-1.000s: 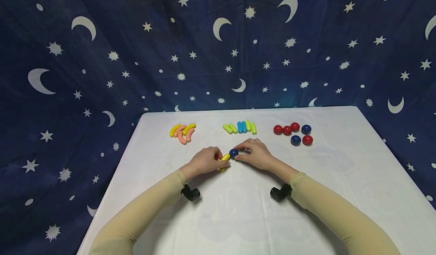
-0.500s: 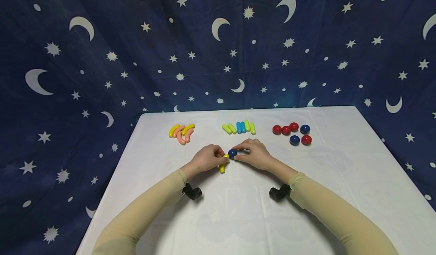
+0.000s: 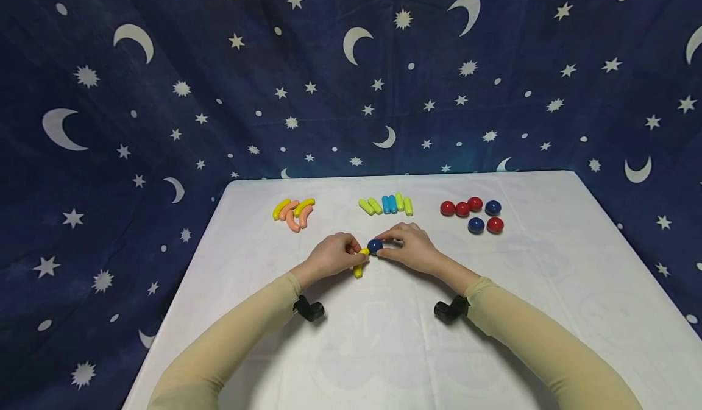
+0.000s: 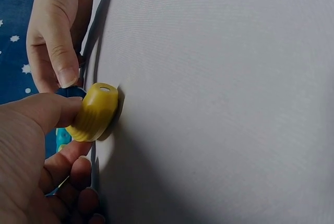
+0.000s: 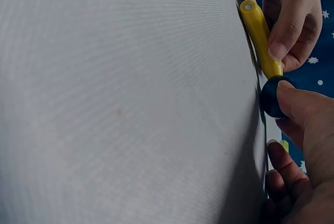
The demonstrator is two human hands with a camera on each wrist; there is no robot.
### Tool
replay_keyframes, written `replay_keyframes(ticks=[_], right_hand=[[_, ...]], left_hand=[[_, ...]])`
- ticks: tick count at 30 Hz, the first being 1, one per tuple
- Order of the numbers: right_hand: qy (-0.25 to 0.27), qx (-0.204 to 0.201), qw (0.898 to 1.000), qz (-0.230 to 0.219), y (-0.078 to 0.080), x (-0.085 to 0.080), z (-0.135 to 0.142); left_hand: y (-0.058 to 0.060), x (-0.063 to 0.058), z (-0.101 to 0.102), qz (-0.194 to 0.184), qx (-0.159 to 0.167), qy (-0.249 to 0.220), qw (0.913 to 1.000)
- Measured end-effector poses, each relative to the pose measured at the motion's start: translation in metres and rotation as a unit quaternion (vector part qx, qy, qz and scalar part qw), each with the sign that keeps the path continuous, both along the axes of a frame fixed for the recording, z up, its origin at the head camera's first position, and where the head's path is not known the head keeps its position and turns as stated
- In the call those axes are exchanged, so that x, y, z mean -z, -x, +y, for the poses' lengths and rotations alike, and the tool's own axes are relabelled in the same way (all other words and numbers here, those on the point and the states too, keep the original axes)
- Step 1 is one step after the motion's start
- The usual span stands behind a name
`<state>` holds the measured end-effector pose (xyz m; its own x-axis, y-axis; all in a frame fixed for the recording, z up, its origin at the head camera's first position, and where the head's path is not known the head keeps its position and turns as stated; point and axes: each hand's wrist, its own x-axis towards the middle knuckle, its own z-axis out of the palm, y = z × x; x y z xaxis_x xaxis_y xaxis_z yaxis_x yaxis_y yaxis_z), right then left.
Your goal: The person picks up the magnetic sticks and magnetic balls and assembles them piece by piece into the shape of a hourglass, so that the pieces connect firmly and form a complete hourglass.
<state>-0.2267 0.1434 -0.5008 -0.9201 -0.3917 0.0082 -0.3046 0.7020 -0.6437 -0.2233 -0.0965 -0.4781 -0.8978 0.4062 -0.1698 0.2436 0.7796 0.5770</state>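
Note:
My left hand [image 3: 334,256] pinches a yellow curved rod [image 3: 358,271] between thumb and fingers. Opposite it, my right hand [image 3: 408,249] holds a dark blue ball [image 3: 375,247] between thumb and fingertip. The rod's far end meets the ball in the right wrist view, where the yellow rod [image 5: 255,31] and the blue ball [image 5: 270,101] show end to end. Up close in the left wrist view, the rod [image 4: 99,106] points its free end, with a pale round spot, at the camera and covers most of the ball. Both pieces are low over the white table.
Behind the hands lie a group of yellow and orange curved rods [image 3: 293,215] at left, green and blue short rods [image 3: 389,205] in the middle, and red and blue balls [image 3: 462,209] at right. A dark star-patterned cloth [image 3: 323,81] hangs behind the white table [image 3: 378,349].
My left fingers have shifted up toward the ball end of the yellow rod, which has turned slightly. The right hand keeps its hold on the ball, almost still.

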Motion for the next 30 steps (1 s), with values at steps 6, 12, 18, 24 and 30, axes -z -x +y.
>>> replay_keyframes(ticks=[6, 12, 18, 24, 30], right_hand=[[0.009, 0.0, 1.0, 0.006, -0.0006, -0.0005, 0.0004], [0.012, 0.003, 1.0, 0.009, -0.0001, 0.001, 0.0006], [0.018, 0.009, 1.0, 0.005, -0.0002, 0.0006, -0.0001], [0.015, 0.016, 1.0, -0.004, 0.0003, 0.0012, -0.0009], [0.016, 0.016, 1.0, -0.003, 0.0011, 0.0022, -0.0011]], left_hand=[[-0.0006, -0.0005, -0.0005, 0.002, -0.002, 0.002, 1.0], [-0.0018, -0.0013, 0.0006, 0.004, -0.008, 0.009, 0.9999], [-0.0032, -0.0013, 0.0019, 0.007, -0.012, 0.008, 0.9999], [-0.005, -0.0025, 0.0029, 0.006, -0.018, 0.001, 0.9998], [-0.0049, -0.0009, 0.0025, 0.01, -0.019, -0.001, 0.9998]])
